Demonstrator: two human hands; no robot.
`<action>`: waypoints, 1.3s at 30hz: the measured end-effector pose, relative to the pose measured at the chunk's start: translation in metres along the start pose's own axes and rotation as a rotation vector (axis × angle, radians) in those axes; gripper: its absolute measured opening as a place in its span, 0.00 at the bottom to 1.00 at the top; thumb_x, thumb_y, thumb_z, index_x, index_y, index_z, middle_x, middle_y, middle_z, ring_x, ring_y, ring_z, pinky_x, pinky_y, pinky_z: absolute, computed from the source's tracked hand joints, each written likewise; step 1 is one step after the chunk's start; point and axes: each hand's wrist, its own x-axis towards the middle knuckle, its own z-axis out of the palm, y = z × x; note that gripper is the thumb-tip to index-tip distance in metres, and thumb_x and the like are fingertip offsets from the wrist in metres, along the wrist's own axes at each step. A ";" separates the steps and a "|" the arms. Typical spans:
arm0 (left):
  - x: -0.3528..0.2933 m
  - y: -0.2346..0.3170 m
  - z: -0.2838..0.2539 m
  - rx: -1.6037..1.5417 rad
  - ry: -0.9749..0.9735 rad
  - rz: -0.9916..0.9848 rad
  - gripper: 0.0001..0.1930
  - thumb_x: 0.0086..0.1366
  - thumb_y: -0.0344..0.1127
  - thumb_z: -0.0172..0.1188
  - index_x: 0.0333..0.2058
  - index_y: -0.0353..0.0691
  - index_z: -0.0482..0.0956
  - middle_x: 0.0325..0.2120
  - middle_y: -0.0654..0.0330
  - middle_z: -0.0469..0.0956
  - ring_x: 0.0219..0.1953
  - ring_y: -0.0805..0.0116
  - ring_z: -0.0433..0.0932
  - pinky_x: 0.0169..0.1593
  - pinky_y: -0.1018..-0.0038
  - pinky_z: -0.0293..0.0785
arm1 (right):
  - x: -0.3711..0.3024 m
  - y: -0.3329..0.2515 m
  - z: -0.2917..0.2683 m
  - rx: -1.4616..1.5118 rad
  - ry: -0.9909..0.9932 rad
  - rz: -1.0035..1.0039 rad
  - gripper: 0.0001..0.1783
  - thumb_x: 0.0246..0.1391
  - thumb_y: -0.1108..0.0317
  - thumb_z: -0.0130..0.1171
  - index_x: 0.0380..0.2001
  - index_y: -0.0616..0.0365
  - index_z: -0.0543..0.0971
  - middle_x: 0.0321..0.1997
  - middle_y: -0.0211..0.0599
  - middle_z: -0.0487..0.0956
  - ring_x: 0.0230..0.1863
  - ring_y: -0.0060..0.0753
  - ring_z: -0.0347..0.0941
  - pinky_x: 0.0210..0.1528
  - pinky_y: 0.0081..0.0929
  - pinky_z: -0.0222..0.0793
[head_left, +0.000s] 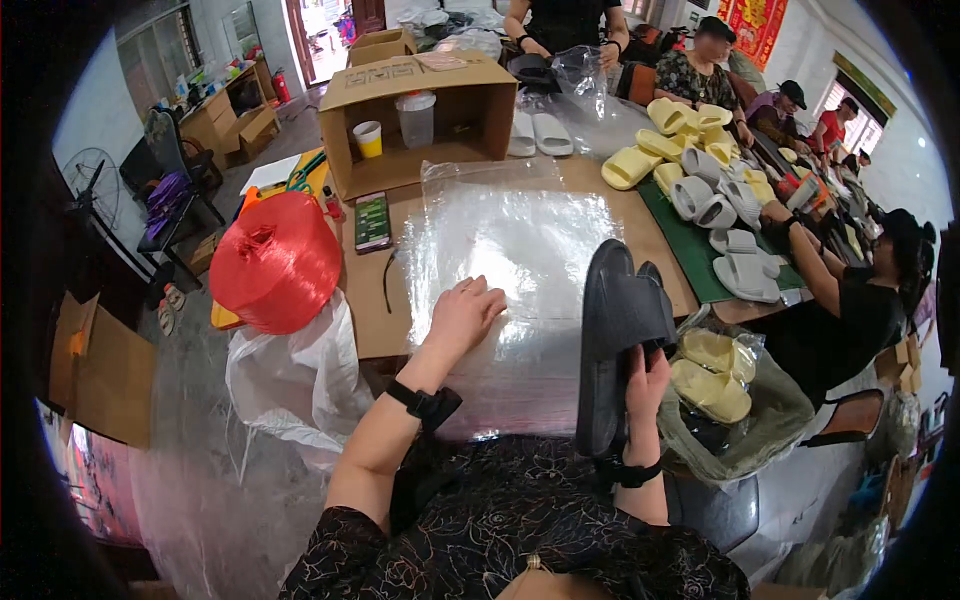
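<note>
My right hand (645,390) grips a pair of black slippers (603,345), held upright with the toes pointing away from me. The second slipper of the pair is mostly hidden behind the first. My left hand (465,315) rests on a stack of clear plastic bags (530,240), its fingers slightly bent and a little apart. It holds nothing that I can see. The bags lie flat on the cardboard-covered table right in front of me and reflect the light.
A red twine roll (275,262), a phone (372,222) and an open cardboard box (460,150) with cups stand left and behind. Yellow and grey slippers (690,195) are piled on the right. A lined bin (770,430) holds bagged yellow slippers. Several people sit or stand around.
</note>
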 end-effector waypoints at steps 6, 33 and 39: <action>-0.010 0.025 0.001 0.044 0.081 0.137 0.38 0.59 0.62 0.64 0.63 0.48 0.70 0.64 0.40 0.64 0.67 0.39 0.62 0.66 0.53 0.61 | -0.004 -0.018 0.000 -0.041 0.032 0.012 0.11 0.64 0.68 0.58 0.35 0.68 0.74 0.33 0.39 0.77 0.34 0.28 0.69 0.40 0.28 0.66; 0.009 0.028 -0.007 -0.362 0.152 -0.115 0.13 0.66 0.38 0.57 0.43 0.39 0.83 0.40 0.51 0.83 0.42 0.47 0.80 0.46 0.61 0.75 | -0.010 -0.031 0.011 -0.258 -0.254 -0.246 0.16 0.52 0.67 0.66 0.23 0.64 0.69 0.26 0.51 0.72 0.28 0.60 0.70 0.28 0.46 0.64; 0.023 0.006 -0.010 -0.798 0.104 -0.129 0.16 0.68 0.38 0.57 0.51 0.39 0.82 0.45 0.47 0.83 0.47 0.55 0.82 0.51 0.67 0.75 | -0.008 -0.052 0.021 -0.506 -0.543 -0.359 0.17 0.52 0.62 0.65 0.25 0.63 0.70 0.29 0.51 0.73 0.32 0.60 0.72 0.32 0.50 0.68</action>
